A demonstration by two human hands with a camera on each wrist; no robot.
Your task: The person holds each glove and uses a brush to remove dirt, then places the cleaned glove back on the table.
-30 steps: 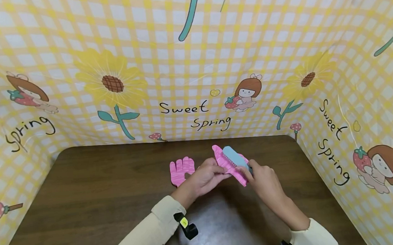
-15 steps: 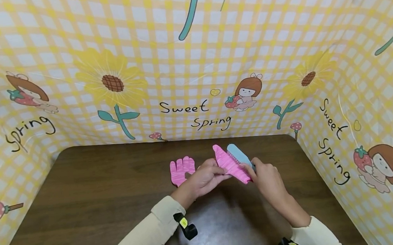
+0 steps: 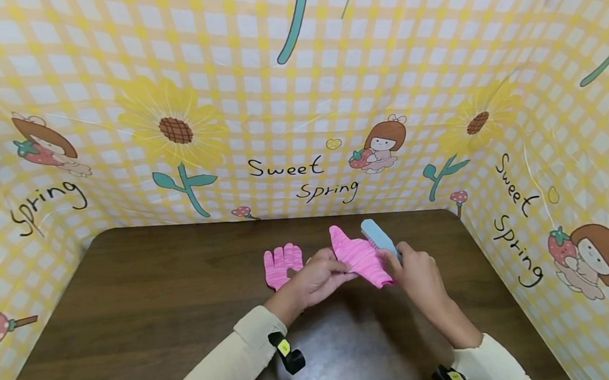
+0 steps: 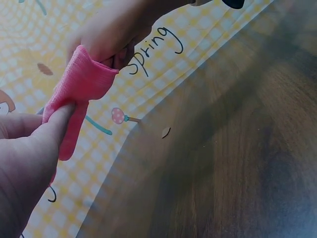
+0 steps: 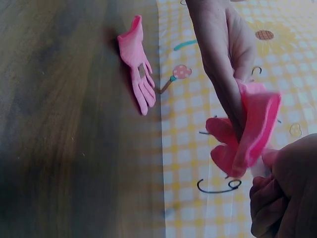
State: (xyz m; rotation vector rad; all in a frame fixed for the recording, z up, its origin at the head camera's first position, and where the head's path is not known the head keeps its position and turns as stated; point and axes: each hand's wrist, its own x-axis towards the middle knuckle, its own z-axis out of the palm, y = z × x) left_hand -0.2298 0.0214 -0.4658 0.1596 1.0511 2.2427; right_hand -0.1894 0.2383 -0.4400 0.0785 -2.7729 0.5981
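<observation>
In the head view, my left hand (image 3: 319,277) pinches a pink knitted glove (image 3: 361,260) between thumb and fingers, holding it up over the table. My right hand (image 3: 417,273) grips a light blue brush (image 3: 376,232) whose bristles face the glove, right at its far edge. The right thumb overlaps the glove near the cuff. In the left wrist view, the glove (image 4: 79,89) hangs with fingers downward and its cuff by the right hand (image 4: 114,29); the brush is mostly hidden there. The right wrist view looks into the open cuff of the glove (image 5: 265,119).
A second pink glove (image 3: 278,263) with a dark greyish patch lies flat on the brown wooden table (image 3: 147,310), behind the left hand. Yellow checked cloth (image 3: 276,108) walls the back and sides. A small leaf-shaped bit (image 4: 166,132) shows on the table.
The brush has slid right across the held glove, from over its middle to its far right edge. The glove now lies more spread out to view. My left hand stays in place.
</observation>
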